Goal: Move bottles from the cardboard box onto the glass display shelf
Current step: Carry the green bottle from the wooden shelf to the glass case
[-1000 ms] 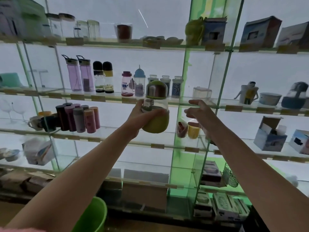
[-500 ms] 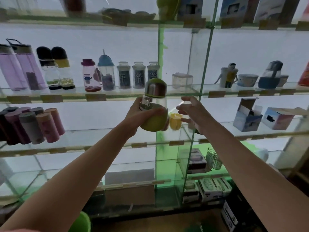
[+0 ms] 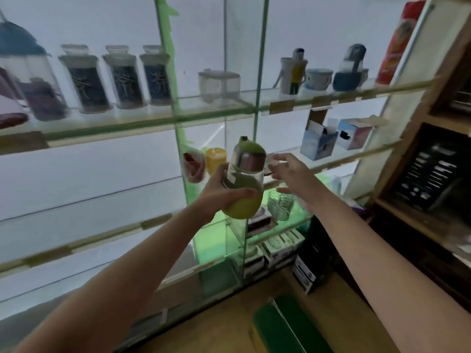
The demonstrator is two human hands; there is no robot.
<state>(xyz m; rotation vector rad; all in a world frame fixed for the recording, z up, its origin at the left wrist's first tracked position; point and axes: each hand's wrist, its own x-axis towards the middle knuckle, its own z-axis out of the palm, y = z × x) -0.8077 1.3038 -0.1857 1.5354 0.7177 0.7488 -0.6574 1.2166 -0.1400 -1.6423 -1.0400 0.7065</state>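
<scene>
My left hand [image 3: 219, 193] grips a round green bottle [image 3: 243, 184] with a clear upper body, a metal band and a green cap, tilted slightly right. It hangs in front of the middle glass shelf [image 3: 336, 163], by the green upright. My right hand [image 3: 289, 171] reaches forward just right of the bottle's cap with its fingers spread. They are close to a blurred clear object, and contact is unclear.
A yellow cup [image 3: 216, 159] and a red-patterned cup [image 3: 193, 165] stand behind the bottle. Three dark jars [image 3: 125, 77] sit on the upper shelf [image 3: 107, 127]. Small cartons [image 3: 318, 141] are at right, a wire basket [image 3: 280, 205] below, and a green-topped box [image 3: 280, 324] on the floor.
The view has swung right and down, closer to the shelves. My left hand has carried the bottle right, past the green upright. My right hand stays beside the cap.
</scene>
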